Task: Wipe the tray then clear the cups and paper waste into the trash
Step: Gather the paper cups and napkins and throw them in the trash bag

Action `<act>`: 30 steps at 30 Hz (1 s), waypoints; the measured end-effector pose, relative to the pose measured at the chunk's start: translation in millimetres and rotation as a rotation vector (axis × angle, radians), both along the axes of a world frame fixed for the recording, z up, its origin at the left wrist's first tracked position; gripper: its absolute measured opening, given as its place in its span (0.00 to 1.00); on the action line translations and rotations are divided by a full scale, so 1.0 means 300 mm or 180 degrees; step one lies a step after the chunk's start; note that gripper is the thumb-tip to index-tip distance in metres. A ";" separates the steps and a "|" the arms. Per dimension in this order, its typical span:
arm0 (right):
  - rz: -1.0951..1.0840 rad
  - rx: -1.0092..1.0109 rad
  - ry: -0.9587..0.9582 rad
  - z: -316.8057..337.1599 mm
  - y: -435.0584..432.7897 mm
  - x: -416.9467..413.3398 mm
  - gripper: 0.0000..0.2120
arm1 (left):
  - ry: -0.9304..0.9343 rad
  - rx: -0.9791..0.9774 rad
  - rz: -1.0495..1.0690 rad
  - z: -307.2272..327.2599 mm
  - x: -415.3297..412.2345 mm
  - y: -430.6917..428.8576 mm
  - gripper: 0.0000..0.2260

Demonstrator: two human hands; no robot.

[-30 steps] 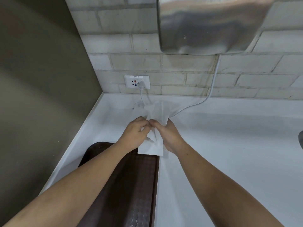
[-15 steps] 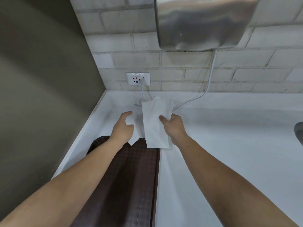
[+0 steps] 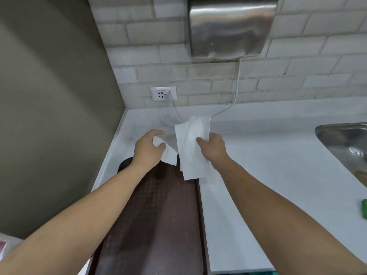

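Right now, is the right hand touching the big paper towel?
Touching. The head view shows the right hand pinching the big paper towel, with its thumb pressed on the front of the sheet above the tray.

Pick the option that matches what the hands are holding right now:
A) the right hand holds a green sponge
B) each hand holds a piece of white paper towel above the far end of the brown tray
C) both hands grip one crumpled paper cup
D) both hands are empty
B: the left hand pinches a smaller white piece and the right hand grips the larger paper towel, both over the far end of the brown tray.
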State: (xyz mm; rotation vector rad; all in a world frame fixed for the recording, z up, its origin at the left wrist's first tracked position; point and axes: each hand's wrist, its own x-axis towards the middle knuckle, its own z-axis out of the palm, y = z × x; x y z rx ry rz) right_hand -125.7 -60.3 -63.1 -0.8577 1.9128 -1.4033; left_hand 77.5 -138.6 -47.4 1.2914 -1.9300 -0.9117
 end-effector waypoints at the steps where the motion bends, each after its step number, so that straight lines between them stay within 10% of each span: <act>1: -0.0066 -0.0008 0.0012 0.006 0.027 0.020 0.04 | -0.0024 -0.0029 -0.0045 0.006 0.016 0.018 0.18; 17: -0.0427 0.0241 0.0252 0.075 0.446 0.011 0.08 | 0.0611 0.0501 -0.0303 0.027 -0.037 0.333 0.08; 30: -0.0488 0.0501 0.0340 -0.033 1.055 -0.202 0.15 | -0.0100 0.0769 -0.0969 -0.069 -0.244 0.839 0.18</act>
